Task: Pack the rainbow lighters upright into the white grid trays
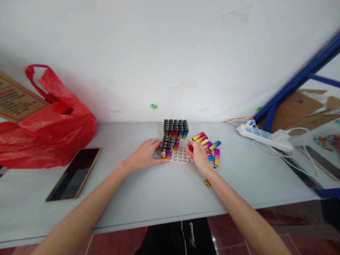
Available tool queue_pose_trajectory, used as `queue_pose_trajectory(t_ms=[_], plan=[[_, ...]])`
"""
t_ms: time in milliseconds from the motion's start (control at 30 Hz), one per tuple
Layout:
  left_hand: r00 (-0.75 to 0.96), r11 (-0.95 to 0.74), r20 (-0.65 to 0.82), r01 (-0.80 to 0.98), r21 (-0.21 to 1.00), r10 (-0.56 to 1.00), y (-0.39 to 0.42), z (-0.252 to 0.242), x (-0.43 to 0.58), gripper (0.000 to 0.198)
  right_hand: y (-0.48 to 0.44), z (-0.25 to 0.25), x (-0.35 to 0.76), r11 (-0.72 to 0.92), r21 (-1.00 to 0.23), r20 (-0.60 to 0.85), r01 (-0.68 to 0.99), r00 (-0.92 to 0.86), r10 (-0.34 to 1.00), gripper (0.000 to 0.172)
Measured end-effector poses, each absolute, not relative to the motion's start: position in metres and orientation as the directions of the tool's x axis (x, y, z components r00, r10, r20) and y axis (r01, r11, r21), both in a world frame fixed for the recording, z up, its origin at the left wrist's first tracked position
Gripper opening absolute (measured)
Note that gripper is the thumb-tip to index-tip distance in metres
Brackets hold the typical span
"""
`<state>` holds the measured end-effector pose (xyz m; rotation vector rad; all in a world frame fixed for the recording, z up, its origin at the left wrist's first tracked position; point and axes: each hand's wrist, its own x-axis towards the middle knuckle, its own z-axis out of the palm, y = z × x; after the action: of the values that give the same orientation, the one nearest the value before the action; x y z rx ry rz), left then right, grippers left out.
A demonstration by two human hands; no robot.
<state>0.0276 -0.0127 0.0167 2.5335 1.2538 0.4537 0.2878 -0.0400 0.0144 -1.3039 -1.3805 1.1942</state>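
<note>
A white tray (pixel 181 156) with small round-edged slots lies mid-table. Several upright lighters (pixel 166 146) with black tops fill its left side. My left hand (pixel 145 154) rests at the tray's left edge, thumb and fingers spread apart around that corner. Just right of the tray, my right hand (pixel 199 155) is closed on a red lighter (pixel 190 147), whose end shows past the fingers. Behind the tray stands a block of upright lighters (pixel 175 128) in rows. Loose shiny lighters (pixel 212 145) lie about my right hand, some partly hidden by it and the forearm.
At the left are a red plastic bag (pixel 61 127), a cardboard box (pixel 20 97) and a phone (pixel 75 173). A white power strip (pixel 265 137) with cables lies at the right, by a blue metal frame (pixel 300 79). A white wall (pixel 164 63) rises behind the table.
</note>
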Motion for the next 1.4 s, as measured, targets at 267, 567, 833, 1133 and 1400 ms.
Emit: queue_pose_trajectory(t_ms=[267, 567, 833, 1133, 1400], plan=[[0.576, -0.589, 0.161, 0.714, 0.379, 0.801, -0.012, 0.016, 0.028, 0.057, -0.039, 0.015, 0.29, -0.143, -0.989, -0.137, -0.031, -0.142, 0.98, 0.069], [0.572, -0.586, 0.166, 0.711, 0.389, 0.804, -0.014, 0.016, 0.029, 0.055, -0.05, 0.036, 0.303, 0.464, -0.769, 0.4, 0.44, -0.235, 0.886, 0.037], [0.588, -0.598, 0.161, 0.696, 0.397, 0.792, -0.014, 0.017, 0.029, 0.061, -0.049, 0.031, 0.296, 0.447, -0.688, 0.433, 0.572, -0.171, 0.885, 0.03], [0.581, -0.589, 0.155, 0.702, 0.401, 0.799, -0.015, 0.018, 0.029, 0.06, -0.048, 0.026, 0.294, 0.497, -0.642, 0.372, 0.584, -0.329, 0.868, 0.023], [0.576, -0.589, 0.165, 0.706, 0.394, 0.801, -0.014, 0.019, 0.03, 0.058, -0.055, 0.043, 0.313, 0.469, -0.484, 0.332, 0.739, -0.34, 0.88, 0.037]])
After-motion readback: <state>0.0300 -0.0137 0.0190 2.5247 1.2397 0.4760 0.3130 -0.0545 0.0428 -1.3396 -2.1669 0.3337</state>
